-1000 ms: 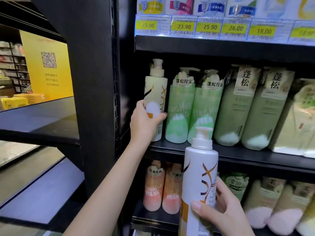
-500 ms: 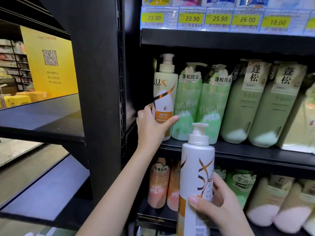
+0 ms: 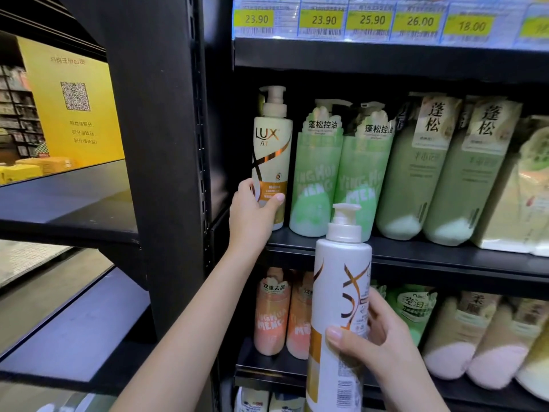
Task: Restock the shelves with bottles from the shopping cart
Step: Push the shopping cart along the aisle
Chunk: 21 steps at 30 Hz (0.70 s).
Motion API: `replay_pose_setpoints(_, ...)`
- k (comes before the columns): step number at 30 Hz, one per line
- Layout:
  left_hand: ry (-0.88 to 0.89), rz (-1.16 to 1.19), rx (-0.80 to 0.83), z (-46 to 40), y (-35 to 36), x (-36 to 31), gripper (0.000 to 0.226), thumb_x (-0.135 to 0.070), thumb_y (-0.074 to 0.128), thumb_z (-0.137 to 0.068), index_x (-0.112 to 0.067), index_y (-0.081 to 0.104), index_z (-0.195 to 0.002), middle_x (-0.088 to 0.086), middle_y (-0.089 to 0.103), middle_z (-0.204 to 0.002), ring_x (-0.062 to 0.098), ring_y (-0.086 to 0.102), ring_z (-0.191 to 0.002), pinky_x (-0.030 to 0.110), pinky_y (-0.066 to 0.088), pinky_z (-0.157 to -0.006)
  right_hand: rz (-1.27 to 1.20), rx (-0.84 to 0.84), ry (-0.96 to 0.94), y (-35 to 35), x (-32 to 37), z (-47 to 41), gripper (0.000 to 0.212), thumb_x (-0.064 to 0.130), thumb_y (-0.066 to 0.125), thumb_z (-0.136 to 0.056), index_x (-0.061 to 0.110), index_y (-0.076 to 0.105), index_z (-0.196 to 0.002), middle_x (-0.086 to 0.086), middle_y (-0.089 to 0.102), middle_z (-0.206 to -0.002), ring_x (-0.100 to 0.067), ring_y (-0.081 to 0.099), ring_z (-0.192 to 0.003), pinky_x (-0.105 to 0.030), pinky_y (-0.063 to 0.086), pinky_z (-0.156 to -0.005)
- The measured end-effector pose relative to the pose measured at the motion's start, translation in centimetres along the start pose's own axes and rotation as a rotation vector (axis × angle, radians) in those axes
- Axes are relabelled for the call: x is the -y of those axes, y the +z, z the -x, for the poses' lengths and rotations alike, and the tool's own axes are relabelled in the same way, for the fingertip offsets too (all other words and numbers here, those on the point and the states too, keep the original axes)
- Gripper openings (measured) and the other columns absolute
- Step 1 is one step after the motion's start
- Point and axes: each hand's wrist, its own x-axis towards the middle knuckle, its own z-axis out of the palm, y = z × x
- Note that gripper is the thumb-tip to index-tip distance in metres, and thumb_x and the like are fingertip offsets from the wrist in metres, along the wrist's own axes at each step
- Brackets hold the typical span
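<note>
We see a cream pump bottle upright at the left end of the middle shelf, touching a green bottle; our left hand has its fingers wrapped round its base. Nearer, our right hand grips a second white bottle upright.

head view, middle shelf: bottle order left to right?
LUX bottle gripped by the left hand → two light green bottles → two pale green bottles → refill pack at the right edge.
</note>
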Motion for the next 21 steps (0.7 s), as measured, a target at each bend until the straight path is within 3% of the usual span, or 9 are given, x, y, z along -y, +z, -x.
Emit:
replay_pose_setpoints(6,-0.149,0.051,0.005,-3.1,1.8,0.1,0.029,-0.014,0.069,-0.085,-0.018,0.053,-0.108,0.003,0.063,-0.108,0.023,0.06,-0.102,0.042,0.052,-0.092,-0.006,0.003,-0.009,-0.3,0.2,0.0,0.059,0.039,0.083,-0.044,0.039,0.068,-0.101,0.0,0.073,-0.105,-0.018,0.07,-0.095,-0.04,0.052,-0.086)
replay_pose_setpoints(12,-0.201,0.095,0.018,-4.9,3.2,0.2,0.033,-0.014,0.073,-0.082,-0.007,0.055,-0.109,0.005,0.063,-0.102,0.027,0.061,-0.102,0.041,0.051,-0.093,-0.016,-0.001,0.0,-0.2,-0.2,0.2,0.062,0.036,0.084,-0.043,0.037,0.068,-0.103,-0.002,0.073,-0.106,-0.022,0.069,-0.096,-0.048,0.052,-0.092)
replay_pose_setpoints(16,-0.207,0.047,0.047,-5.3,3.0,0.3,0.04,-0.011,0.072,-0.083,-0.005,0.054,-0.118,0.009,0.063,-0.113,0.026,0.06,-0.106,0.039,0.05,-0.095,-0.013,0.006,-0.009,-0.2,-0.1,0.2,0.062,0.036,0.084,-0.045,0.037,0.067,-0.105,-0.003,0.073,-0.107,-0.022,0.069,-0.098,-0.05,0.051,-0.094)
replay_pose_setpoints(19,-0.214,-0.193,0.156,-4.4,1.8,-0.1,0.05,-0.003,0.063,-0.086,-0.006,0.045,-0.133,0.01,0.055,-0.13,0.028,0.053,-0.12,0.032,0.044,-0.099,-0.001,0.025,-0.029,-0.2,0.4,0.2,0.059,0.038,0.084,-0.047,0.038,0.067,-0.104,-0.001,0.072,-0.109,-0.019,0.068,-0.1,-0.045,0.052,-0.092)
replay_pose_setpoints(21,-0.15,-0.372,0.194,-2.2,0.4,-0.7,0.05,-0.008,0.061,-0.089,-0.003,0.042,-0.135,0.013,0.051,-0.135,0.029,0.049,-0.124,0.023,0.037,-0.091,-0.008,0.039,-0.05,-0.3,0.7,0.1,0.057,0.038,0.083,-0.047,0.038,0.067,-0.102,0.0,0.073,-0.108,-0.018,0.069,-0.099,-0.037,0.054,-0.087)
